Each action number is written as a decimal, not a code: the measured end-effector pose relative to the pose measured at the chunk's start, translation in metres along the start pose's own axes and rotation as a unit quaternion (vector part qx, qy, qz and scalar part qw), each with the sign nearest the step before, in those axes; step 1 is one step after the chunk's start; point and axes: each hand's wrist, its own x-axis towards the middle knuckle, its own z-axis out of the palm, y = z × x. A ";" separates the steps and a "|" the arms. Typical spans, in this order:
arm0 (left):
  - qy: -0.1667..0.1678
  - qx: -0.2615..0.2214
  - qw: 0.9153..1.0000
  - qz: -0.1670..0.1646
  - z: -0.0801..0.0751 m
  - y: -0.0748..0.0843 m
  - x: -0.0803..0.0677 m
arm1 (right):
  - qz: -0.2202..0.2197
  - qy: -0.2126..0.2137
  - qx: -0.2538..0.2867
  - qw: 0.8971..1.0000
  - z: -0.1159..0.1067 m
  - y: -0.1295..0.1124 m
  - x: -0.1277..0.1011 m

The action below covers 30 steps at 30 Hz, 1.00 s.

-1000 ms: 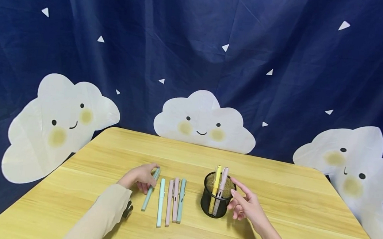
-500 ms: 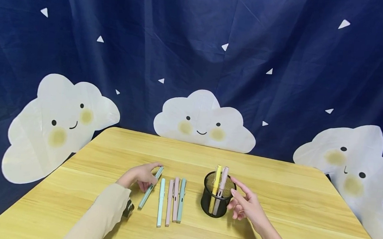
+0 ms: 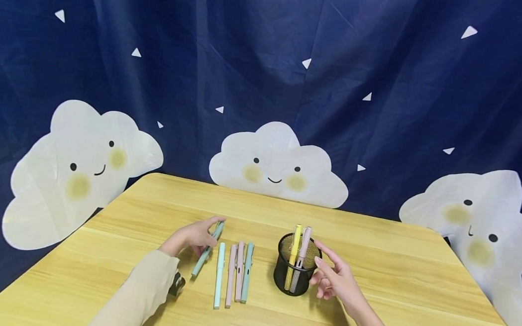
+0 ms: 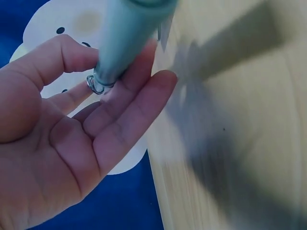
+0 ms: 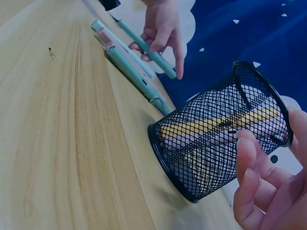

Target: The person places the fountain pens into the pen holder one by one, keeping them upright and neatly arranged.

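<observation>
My left hand pinches a teal pen between thumb and fingertips, tilted, its lower end close over the table. Up close in the left wrist view, the pen's barrel slants up from the fingertips. At the black mesh pen holder, my right hand grips the right side, index finger along the rim and thumb in front. Inside the holder stand a yellow pen and a pale purple pen. Through the mesh in the right wrist view, the yellow pen shows too.
Between the hands lie a mint pen, two mauve pens side by side, and another teal pen. The wooden table reaches back to a dark blue curtain with printed clouds.
My left hand has shifted slightly right and raised the teal pen, whose lower end has come up from the table. My right hand and the pen holder have stayed put.
</observation>
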 end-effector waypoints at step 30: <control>0.017 -0.001 0.988 0.151 0.003 0.008 0.009 | 0.012 0.004 -0.007 1.000 0.001 -0.001 -0.001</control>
